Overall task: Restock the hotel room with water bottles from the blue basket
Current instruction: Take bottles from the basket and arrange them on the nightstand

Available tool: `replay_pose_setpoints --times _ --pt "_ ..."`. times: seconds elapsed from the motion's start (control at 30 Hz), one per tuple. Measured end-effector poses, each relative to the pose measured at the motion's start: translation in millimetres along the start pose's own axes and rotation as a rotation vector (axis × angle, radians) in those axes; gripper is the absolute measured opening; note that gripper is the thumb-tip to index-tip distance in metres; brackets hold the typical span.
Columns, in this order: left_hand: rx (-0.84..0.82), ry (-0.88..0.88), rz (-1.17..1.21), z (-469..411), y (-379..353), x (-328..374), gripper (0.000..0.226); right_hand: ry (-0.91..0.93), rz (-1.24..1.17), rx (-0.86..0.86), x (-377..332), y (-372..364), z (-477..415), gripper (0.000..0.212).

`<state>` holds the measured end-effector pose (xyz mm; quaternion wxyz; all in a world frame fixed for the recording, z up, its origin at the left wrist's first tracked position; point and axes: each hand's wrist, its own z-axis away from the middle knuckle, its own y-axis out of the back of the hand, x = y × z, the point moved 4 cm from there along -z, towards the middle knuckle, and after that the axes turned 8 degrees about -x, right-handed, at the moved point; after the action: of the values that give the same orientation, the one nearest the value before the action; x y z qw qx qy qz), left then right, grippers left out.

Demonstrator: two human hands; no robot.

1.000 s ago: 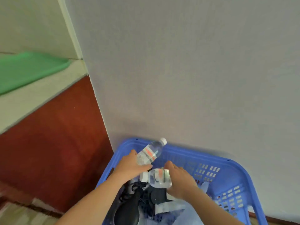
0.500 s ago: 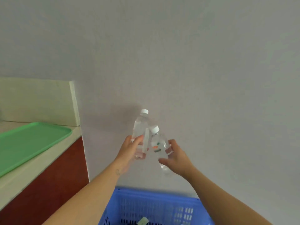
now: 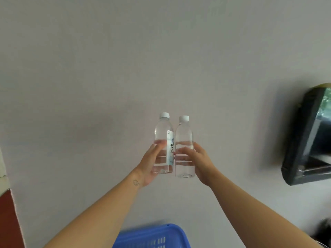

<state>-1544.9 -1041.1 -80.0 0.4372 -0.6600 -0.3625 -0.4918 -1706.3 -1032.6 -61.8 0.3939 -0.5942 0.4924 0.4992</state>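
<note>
Two clear water bottles with white caps stand upright side by side in front of a grey wall. My left hand (image 3: 151,165) grips the left bottle (image 3: 163,133), which carries a white label. My right hand (image 3: 200,161) grips the right bottle (image 3: 184,133) around its lower half. The two bottles nearly touch. Below them, at the bottom edge of the view, the rim of the blue basket (image 3: 152,235) shows; its contents are out of sight.
A black wall-mounted box (image 3: 308,138) with a glossy front hangs on the wall at the right. The corner of a red-brown cabinet (image 3: 8,217) shows at the lower left. A dark object (image 3: 324,228) sits at the lower right edge.
Both hands lifted the bottles out of the basket and brought them upright side by side. The view has swung up and right, so the green tray and counter are out of view.
</note>
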Motion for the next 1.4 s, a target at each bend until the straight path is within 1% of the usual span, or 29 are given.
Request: replay_pose_setpoints --times 0.03,0.1,0.2,0.27,0.33,0.4,0.53,0.6,0.67,0.7,0.8,0.87,0.93,1.0,1.07,1.1,1.13,1.17,1.2,1.27,1.3,1.33,1.4 --pt "-0.022 0.0 0.004 -6 -16 -1 0.063 0.005 -0.022 0.001 -5 13 7 0.029" --pt "-0.107 -0.011 0.053 -16 -51 -2 0.074 0.005 -0.068 0.034 -16 40 25 0.03" --pt "-0.252 0.005 0.205 -26 -105 -5 0.077 0.023 -0.136 0.137 -34 83 59 0.047" --pt "-0.347 0.011 0.225 -30 -140 -8 0.07 0.034 -0.141 0.183 -46 110 83 0.053" --pt "-0.492 0.006 0.277 -28 -183 -12 0.054 0.04 -0.177 0.227 -57 137 112 0.055" --pt "-0.598 0.007 0.347 -22 -223 -14 0.04 0.047 -0.221 0.293 -70 159 142 0.064" --pt "-0.64 0.008 0.286 6 -302 -18 0.036 0.088 -0.219 0.375 -90 202 218 0.067" --pt "-0.668 -0.016 0.218 24 -337 -19 0.035 0.093 -0.237 0.393 -93 220 257 0.061" --pt "-0.725 -0.013 0.185 47 -375 -26 0.035 0.096 -0.3 0.385 -92 237 299 0.047" --pt "-0.754 -0.003 0.183 58 -394 -33 0.035 0.097 -0.327 0.394 -90 244 322 0.044" --pt "-0.807 0.038 0.242 94 -449 -62 0.043 0.11 -0.372 0.46 -80 267 392 0.048" --pt "-0.855 0.086 0.341 125 -488 -81 0.052 0.124 -0.343 0.527 -76 281 443 0.057" --pt "-0.905 0.102 0.406 148 -523 -96 0.059 0.143 -0.329 0.588 -75 291 488 0.059" --pt "-0.924 0.119 0.395 168 -559 -110 0.07 0.2 -0.352 0.636 -77 304 532 0.058" --pt "-0.931 0.136 0.374 182 -592 -118 0.078 0.21 -0.324 0.703 -82 317 569 0.069" --pt "-0.956 0.14 0.377 190 -610 -120 0.077 0.206 -0.29 0.742 -84 325 587 0.072" --pt "-0.996 0.141 0.388 197 -626 -120 0.074 0.197 -0.243 0.782 -86 332 603 0.071" --pt "-1.04 0.142 0.391 204 -644 -121 0.07 0.197 -0.211 0.823 -90 339 620 0.065" --pt "-1.072 0.146 0.382 210 -660 -121 0.071 0.201 -0.205 0.838 -94 345 635 0.056" --pt "-1.102 0.171 0.354 220 -692 -124 0.084 0.273 -0.335 0.8 -99 353 659 0.038" --pt "-1.121 0.192 0.352 225 -708 -128 0.09 0.326 -0.379 0.809 -101 358 672 0.034" --pt "-1.153 0.211 0.356 230 -725 -134 0.092 0.356 -0.375 0.877 -103 365 687 0.037" --pt "-1.229 0.254 0.376 240 -757 -143 0.088 0.362 -0.339 1.029 -103 378 715 0.046"
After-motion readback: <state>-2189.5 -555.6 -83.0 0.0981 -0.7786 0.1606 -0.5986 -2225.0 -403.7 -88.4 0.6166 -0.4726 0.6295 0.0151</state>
